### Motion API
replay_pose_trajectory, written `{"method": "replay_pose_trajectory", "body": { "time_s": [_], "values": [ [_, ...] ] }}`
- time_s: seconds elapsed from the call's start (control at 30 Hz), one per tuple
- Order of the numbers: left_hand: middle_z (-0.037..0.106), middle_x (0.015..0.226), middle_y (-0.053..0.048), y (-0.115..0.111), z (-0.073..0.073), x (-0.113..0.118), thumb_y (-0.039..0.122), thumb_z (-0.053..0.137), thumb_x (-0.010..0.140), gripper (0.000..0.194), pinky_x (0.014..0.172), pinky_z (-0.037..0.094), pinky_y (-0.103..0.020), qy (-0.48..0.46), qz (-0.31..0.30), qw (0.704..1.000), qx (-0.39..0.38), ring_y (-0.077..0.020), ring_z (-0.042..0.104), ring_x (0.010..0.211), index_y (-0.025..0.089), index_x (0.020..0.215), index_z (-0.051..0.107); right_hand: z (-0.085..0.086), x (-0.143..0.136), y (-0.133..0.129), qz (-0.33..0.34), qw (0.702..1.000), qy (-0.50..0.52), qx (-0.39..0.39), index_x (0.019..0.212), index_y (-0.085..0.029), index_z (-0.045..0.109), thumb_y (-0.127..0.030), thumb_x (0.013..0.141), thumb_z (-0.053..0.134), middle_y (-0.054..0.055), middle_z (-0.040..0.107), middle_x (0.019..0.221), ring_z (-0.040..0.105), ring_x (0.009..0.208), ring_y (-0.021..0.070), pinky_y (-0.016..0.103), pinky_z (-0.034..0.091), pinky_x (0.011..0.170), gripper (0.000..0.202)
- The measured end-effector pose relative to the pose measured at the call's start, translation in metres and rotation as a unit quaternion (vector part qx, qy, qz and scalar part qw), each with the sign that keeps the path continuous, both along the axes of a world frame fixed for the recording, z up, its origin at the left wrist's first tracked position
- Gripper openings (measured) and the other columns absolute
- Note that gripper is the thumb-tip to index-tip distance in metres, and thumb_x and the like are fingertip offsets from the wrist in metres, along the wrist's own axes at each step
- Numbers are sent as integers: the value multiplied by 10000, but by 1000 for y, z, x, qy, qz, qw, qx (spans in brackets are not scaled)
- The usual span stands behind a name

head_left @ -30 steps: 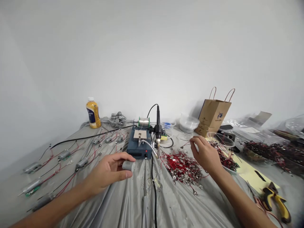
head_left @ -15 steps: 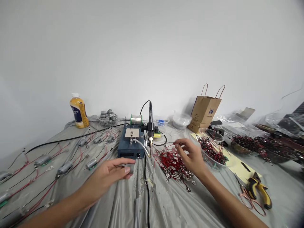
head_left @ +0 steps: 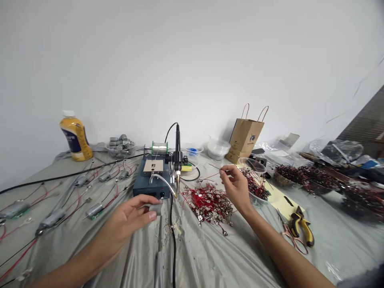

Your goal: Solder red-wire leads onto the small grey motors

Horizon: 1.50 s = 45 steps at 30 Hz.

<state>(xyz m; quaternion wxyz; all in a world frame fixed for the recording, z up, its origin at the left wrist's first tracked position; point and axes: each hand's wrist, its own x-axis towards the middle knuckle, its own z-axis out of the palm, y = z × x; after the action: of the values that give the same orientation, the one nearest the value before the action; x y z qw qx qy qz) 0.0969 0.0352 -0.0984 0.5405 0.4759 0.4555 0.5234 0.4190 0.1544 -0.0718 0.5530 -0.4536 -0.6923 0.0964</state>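
My left hand point(head_left: 129, 218) is closed around a small grey motor point(head_left: 155, 209), in front of the blue soldering station point(head_left: 140, 185). Thumb and index finger of my right hand point(head_left: 235, 186) pinch a thin dark wire point(head_left: 214, 166), whose free end points left. Below and left of that hand lies a pile of red wires with metal tabs point(head_left: 207, 202). The soldering iron point(head_left: 178, 156) stands upright in its holder between my hands, tip down. A solder spool point(head_left: 160, 148) sits behind the station.
Wired motors point(head_left: 54, 219) are spread at the left. Behind them are a bowl of motors point(head_left: 120, 148) and a yellow bottle point(head_left: 76, 138). At the right are a paper bag point(head_left: 245, 138), bowls of wires point(head_left: 255, 188), scissors point(head_left: 289, 234) and yellow-black pliers point(head_left: 302, 228). A black cable point(head_left: 173, 252) runs toward me.
The view has turned to the right, so the table's things appear farther left. The wire in my right hand now shows more clearly, extended to the left. My left hand still holds the motor.
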Motion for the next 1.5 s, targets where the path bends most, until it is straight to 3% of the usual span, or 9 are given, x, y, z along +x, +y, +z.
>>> {"method": "replay_pose_trajectory", "body": {
  "time_s": [0.17,0.3,0.5,0.67,0.87,1.0,1.17,1.27,1.5],
  "values": [
    [655,816,-14,-3,4,4,465,866,691,407,729,538,-271,-51,-22,997,-48,-178,660,777,236,1013,768,5,-7,-8,7,997,-58,58,930,-194,629,-308,936,573,53,647,956,599,799,140,236,503,629,127],
    [683,930,-14,-3,3,5,397,868,718,300,806,562,-236,-118,-14,990,-73,-148,677,837,233,956,789,3,-11,-12,20,995,-73,70,926,-198,624,-285,943,561,50,646,941,596,777,138,239,510,625,109],
    [645,776,24,-2,4,5,345,875,719,254,555,506,-139,-149,-25,985,-84,-79,626,641,227,922,779,1,-12,-14,22,995,-75,69,939,-201,619,-275,946,562,47,641,946,596,791,138,240,518,641,94],
    [645,836,18,-1,5,3,238,891,701,303,691,569,-139,-178,-18,979,-93,-76,641,714,209,982,781,1,-12,-15,22,995,-73,69,946,-206,621,-264,946,563,43,641,948,593,782,135,237,517,634,83],
    [628,791,7,-2,2,3,309,829,784,231,618,571,-156,-175,-14,980,-95,-97,645,688,207,984,773,0,-13,-15,27,995,-70,73,944,-199,623,-256,948,568,41,640,941,591,787,131,231,506,637,80],
    [678,897,-11,-3,5,4,255,876,724,228,774,606,-208,-182,23,979,-85,-118,676,780,188,920,781,-1,-13,-15,38,994,-68,72,949,-198,621,-248,952,574,38,631,941,589,803,128,232,510,658,69],
    [691,848,-12,0,3,0,287,844,766,219,622,565,-161,-161,27,984,-67,-129,695,748,194,951,774,-2,-14,-16,46,994,-65,76,959,-204,616,-209,952,581,17,623,944,579,812,107,211,499,660,36],
    [686,843,-3,0,2,-1,267,836,776,217,696,575,-172,-166,26,984,-56,-110,679,747,195,970,773,-2,-15,-17,46,994,-66,76,965,-207,615,-199,949,587,11,620,947,576,810,100,206,498,664,33],
    [680,979,1,-5,6,5,320,826,788,355,805,553,-205,-74,18,997,-5,-114,634,853,238,1115,714,-1,-17,-20,56,993,-66,85,958,-200,612,-178,942,590,15,617,947,576,820,103,206,497,665,35]
  ]
}}
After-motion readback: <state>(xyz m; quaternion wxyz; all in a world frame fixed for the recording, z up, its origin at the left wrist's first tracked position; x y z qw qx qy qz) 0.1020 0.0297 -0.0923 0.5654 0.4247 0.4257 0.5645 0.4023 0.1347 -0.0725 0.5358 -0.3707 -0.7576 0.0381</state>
